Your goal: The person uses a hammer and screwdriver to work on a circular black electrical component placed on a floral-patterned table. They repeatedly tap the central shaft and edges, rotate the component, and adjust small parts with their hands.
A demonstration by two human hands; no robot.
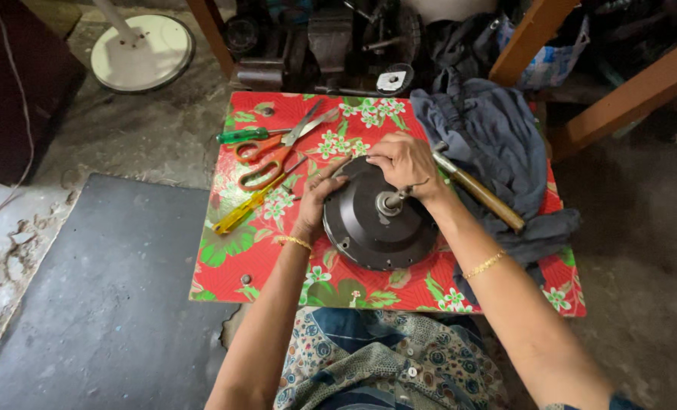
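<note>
On a low board covered in red floral oilcloth (pixel 278 266), a dark round fan motor housing (pixel 369 228) lies flat, shaft (pixel 388 202) up. Left hand (pixel 317 199) presses its fingers against the rim, bracing it; right hand (pixel 407 163) curls over the top edge, gripping it. Orange-handled scissors (pixel 274 156), two screwdrivers (pixel 243 209) and a wooden-handled hammer (pixel 479 191) lie within reach, beside a blue cloth (pixel 490 133).

We see our left hand (pixel 317 199) and right hand (pixel 408 163) gripping a round dark motor housing (pixel 373 228) on the red floral board (pixel 278 266), beside orange scissors (pixel 274 156).
</note>
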